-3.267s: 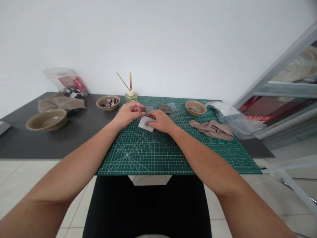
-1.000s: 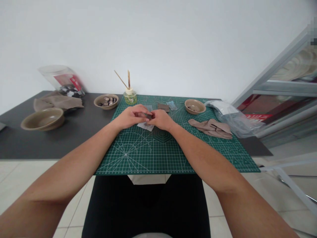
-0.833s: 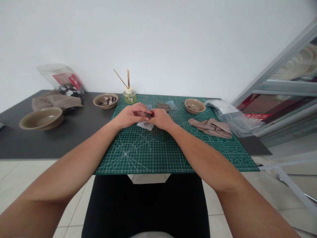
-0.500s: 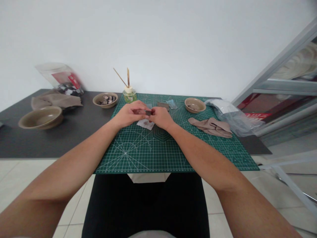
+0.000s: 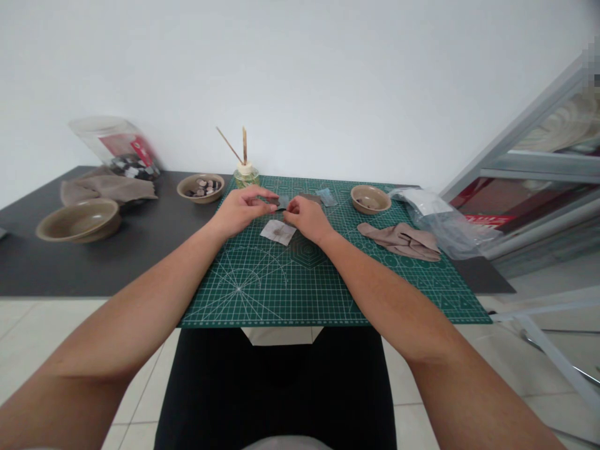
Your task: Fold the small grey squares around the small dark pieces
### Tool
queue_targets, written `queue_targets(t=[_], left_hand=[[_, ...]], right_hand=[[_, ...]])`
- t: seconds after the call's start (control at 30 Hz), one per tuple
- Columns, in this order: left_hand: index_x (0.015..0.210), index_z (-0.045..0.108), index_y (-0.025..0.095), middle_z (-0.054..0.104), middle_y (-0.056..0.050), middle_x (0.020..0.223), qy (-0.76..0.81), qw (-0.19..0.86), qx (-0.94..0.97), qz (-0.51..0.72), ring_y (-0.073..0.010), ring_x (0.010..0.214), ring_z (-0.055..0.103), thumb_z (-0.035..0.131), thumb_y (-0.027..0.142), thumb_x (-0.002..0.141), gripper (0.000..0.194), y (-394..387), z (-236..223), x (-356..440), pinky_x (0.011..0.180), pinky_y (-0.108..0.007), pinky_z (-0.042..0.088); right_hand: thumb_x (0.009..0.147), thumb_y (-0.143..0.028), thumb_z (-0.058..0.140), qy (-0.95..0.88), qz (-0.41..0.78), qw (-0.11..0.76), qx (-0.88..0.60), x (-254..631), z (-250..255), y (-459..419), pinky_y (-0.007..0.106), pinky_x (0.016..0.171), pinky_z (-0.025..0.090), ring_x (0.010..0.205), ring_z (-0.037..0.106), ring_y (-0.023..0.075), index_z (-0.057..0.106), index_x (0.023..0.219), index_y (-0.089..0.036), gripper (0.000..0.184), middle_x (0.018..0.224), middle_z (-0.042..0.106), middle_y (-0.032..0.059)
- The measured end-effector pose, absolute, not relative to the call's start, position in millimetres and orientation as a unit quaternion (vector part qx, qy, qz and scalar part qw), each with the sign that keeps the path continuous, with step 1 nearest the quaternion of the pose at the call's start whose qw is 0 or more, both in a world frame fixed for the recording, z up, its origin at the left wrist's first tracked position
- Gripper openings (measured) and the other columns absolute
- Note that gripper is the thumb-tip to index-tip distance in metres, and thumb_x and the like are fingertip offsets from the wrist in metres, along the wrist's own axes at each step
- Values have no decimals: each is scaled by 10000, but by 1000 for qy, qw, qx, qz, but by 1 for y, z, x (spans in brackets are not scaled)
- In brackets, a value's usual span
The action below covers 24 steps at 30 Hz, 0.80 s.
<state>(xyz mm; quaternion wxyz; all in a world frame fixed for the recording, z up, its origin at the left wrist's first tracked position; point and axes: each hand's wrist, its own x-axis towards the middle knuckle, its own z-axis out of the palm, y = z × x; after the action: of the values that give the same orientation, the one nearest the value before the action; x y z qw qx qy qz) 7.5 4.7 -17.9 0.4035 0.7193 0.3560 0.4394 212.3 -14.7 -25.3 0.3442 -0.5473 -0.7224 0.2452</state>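
Both hands meet above the back middle of a green cutting mat (image 5: 253,306). My left hand (image 5: 241,209) pinches one side of a small, thin dark piece (image 5: 280,210). The fingers of my right hand (image 5: 307,219) are closed on its other side; its exact kind is too small to make out. Just below the hands lies a white paper square (image 5: 278,232) with a grey smudge. Behind my right hand are a grey-brown flat block (image 5: 311,199), partly hidden, and a light blue packet (image 5: 327,197).
Small dark pieces fill a bowl (image 5: 200,189) at left; another bowl (image 5: 370,200) stands at right, near a brown cloth (image 5: 403,241) and plastic bag (image 5: 445,219). A reed diffuser (image 5: 245,175), larger bowl (image 5: 79,222), second cloth (image 5: 110,189) and tipped clear jar (image 5: 117,147) line the back and left.
My hands have lifted slightly away from the white paper square, so more of it shows. The dark piece has turned and now appears as a thin edge between my fingers.
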Motion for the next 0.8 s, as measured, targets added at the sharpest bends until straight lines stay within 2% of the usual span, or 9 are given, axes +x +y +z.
queue_targets(t=[0.2,0.33,0.43,0.7,0.8], left_hand=[[994,790,166,718,-31,754,380,356,743,420,-135,642,594,838,413,745,354,4,-17,8,639,-290,486],[1025,795,183,658,4,671,386,346,754,404,-124,600,546,836,403,747,357,8,-20,7,616,-285,453],[1054,791,190,604,31,623,392,355,752,394,-109,569,507,836,391,740,376,10,-23,7,600,-278,425],[930,773,163,600,23,641,375,389,753,376,-116,574,505,846,349,675,324,9,-24,12,572,-270,383],[1001,763,169,611,17,679,375,385,754,377,-122,596,519,829,335,686,362,10,-25,10,589,-273,404]], right_hand=[[949,-259,626,-738,229,333,-541,216,-24,-12,297,785,455,828,696,189,759,833,-182,192,847,787,49],[928,-180,605,-722,236,369,-535,216,-27,-10,304,851,480,913,717,193,774,947,-176,170,914,799,50],[915,-212,626,-697,287,394,-526,214,-28,-10,300,828,501,870,723,184,759,909,-156,144,884,790,56],[858,-300,726,-662,434,416,-448,210,-32,-11,281,802,512,837,700,147,733,962,-146,186,908,781,44],[830,-309,734,-653,441,424,-447,210,-34,-10,269,746,494,776,668,135,697,907,-159,173,844,750,22]])
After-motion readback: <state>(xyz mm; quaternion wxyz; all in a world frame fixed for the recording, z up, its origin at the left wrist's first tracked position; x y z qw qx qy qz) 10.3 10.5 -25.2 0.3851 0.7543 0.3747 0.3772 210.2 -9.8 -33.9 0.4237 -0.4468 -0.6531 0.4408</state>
